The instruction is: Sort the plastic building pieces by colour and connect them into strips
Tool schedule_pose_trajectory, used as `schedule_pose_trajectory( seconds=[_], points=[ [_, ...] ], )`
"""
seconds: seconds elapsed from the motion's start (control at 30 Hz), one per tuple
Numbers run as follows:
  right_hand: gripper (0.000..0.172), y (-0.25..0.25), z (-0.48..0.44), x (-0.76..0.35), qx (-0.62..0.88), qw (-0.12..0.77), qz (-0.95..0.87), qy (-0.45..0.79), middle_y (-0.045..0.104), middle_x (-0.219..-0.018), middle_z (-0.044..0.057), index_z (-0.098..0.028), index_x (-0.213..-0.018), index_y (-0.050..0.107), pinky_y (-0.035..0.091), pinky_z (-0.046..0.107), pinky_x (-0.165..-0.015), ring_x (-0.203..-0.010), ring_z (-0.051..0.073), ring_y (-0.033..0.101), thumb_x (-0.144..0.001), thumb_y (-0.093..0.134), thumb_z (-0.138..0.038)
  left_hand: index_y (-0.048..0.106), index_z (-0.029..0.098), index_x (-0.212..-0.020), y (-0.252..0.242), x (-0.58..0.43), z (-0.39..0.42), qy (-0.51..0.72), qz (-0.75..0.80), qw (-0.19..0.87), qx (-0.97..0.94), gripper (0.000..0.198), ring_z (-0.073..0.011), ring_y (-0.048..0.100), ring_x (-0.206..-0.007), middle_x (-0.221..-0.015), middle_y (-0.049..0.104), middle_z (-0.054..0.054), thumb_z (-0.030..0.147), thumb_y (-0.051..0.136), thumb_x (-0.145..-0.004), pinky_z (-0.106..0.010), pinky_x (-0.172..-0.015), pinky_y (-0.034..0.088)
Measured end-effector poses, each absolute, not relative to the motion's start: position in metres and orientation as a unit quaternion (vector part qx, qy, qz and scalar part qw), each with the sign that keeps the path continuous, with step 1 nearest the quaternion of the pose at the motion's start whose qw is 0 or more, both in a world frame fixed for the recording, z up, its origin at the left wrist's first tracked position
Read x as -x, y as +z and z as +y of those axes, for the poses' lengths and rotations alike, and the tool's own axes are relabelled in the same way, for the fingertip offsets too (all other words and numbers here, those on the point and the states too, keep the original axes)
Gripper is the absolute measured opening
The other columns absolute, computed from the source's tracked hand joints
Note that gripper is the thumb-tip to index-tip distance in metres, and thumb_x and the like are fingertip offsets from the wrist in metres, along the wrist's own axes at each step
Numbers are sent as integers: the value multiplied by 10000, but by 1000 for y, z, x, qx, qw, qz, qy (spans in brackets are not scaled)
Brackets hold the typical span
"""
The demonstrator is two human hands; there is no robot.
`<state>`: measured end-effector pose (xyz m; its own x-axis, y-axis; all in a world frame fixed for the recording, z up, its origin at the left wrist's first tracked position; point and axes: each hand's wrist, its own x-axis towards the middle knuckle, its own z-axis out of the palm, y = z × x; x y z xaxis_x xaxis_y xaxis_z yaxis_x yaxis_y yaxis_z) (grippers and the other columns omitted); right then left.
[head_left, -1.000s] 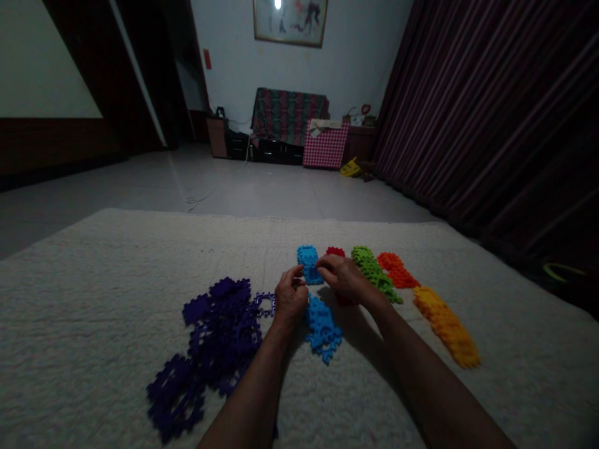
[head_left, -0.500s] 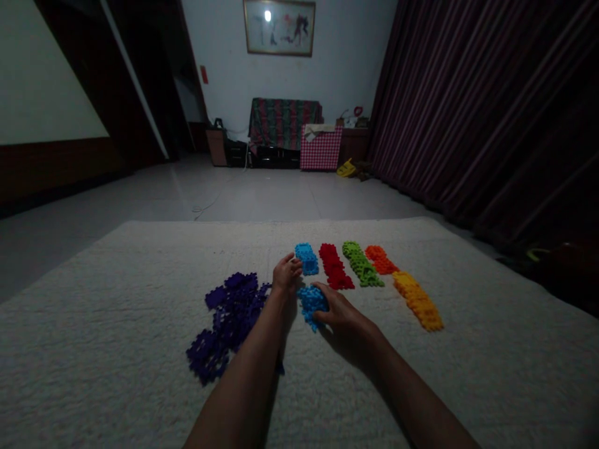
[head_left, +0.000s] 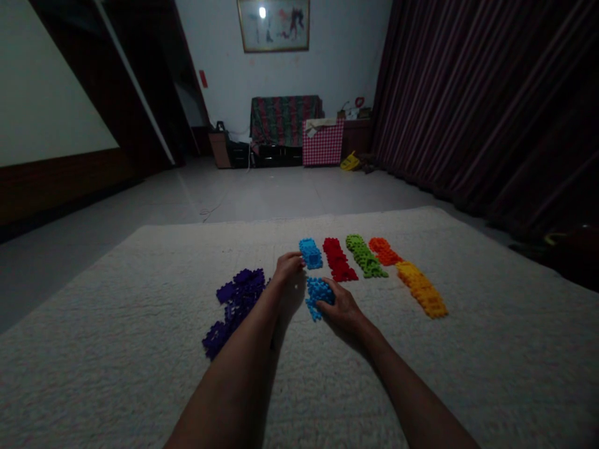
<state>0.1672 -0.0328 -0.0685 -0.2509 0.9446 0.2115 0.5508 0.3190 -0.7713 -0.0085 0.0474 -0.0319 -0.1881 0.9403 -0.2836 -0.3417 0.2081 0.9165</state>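
Note:
My right hand [head_left: 342, 307] curls its thumb and fingers round a bunch of blue interlocking plastic tiles [head_left: 318, 292] on the rug. Just beyond them lies a short row of overlapping light-blue tiles [head_left: 311, 253]. Beside that row's left edge is my left hand [head_left: 290, 267], its fingers stretched toward it and apart; whether the fingertips touch the row I cannot tell. A loose heap of dark purple tiles [head_left: 238, 302] spreads to the left, partly hidden by my left forearm.
To the right lie rows of red tiles [head_left: 337, 259], green tiles [head_left: 365, 255], orange tiles [head_left: 384, 251] and yellow tiles [head_left: 422, 290]. All rest on a pale rug [head_left: 491, 349]. Past its far edge are a tiled floor [head_left: 276, 193], a cloth-draped cabinet [head_left: 285, 118] and a dark curtain [head_left: 435, 112].
The view has shifted slightly. My left hand has turned and its fingers now reach further toward the light-blue row. My right hand keeps its hold on the blue tiles.

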Motion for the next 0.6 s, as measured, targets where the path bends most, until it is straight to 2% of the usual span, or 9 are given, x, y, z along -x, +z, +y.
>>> schedule_pose_trajectory(
  seconds=[0.07, 0.13, 0.2, 0.3, 0.47, 0.6],
  points=[
    [563, -67, -32, -168, 503, 348, -738, 285, 655, -1223, 122, -188, -1280, 574, 479, 436, -981, -1090, 268, 625, -728, 661, -259, 698, 137, -897, -40, 0, 28, 539, 552, 505, -387, 220, -147, 640, -673, -685, 658, -40, 143, 682, -678, -243, -661, 525],
    [521, -66, -29, -170, 497, 359, -736, 286, 671, -1188, 111, -190, -1251, 594, 484, 430, -971, -1065, 262, 632, -738, 651, -266, 711, 160, -952, -47, -8, 4, 535, 554, 464, -438, 244, -188, 670, -839, -852, 709, -71, 198, 685, -712, -292, -794, 531],
    [489, -66, -27, -173, 497, 368, -728, 296, 683, -1159, 104, -186, -1238, 599, 497, 416, -949, -1030, 251, 644, -757, 626, -272, 682, 170, -1097, -54, -17, -19, 524, 551, 408, -505, 348, -223, 670, -949, -985, 718, -93, 255, 655, -761, -349, -884, 517],
    [510, -70, -22, -177, 501, 366, -724, 302, 672, -1192, 116, -170, -1256, 583, 492, 412, -964, -1054, 251, 637, -750, 593, -228, 609, 179, -1239, -62, -30, -41, 517, 551, 345, -557, 554, -267, 607, -1159, -1198, 672, -124, 256, 717, -701, -393, -1038, 441],
    [562, -82, -18, -179, 477, 379, -748, 263, 630, -1256, 161, -139, -1273, 571, 450, 430, -1025, -1133, 259, 601, -713, 531, -121, 460, 144, -1396, -72, -44, -45, 490, 562, 291, -599, 766, -303, 490, -1315, -1388, 538, -188, 320, 731, -701, -427, -1119, 367],
    [645, -81, -18, -181, 431, 369, -763, 308, 626, -1268, 144, -149, -1297, 572, 444, 427, -1034, -1146, 254, 591, -656, 521, -99, 423, 111, -1413, -79, -47, -41, 465, 583, 246, -619, 752, -299, 482, -1319, -1388, 525, -197, 348, 681, -747, -440, -1121, 368]
  ],
)
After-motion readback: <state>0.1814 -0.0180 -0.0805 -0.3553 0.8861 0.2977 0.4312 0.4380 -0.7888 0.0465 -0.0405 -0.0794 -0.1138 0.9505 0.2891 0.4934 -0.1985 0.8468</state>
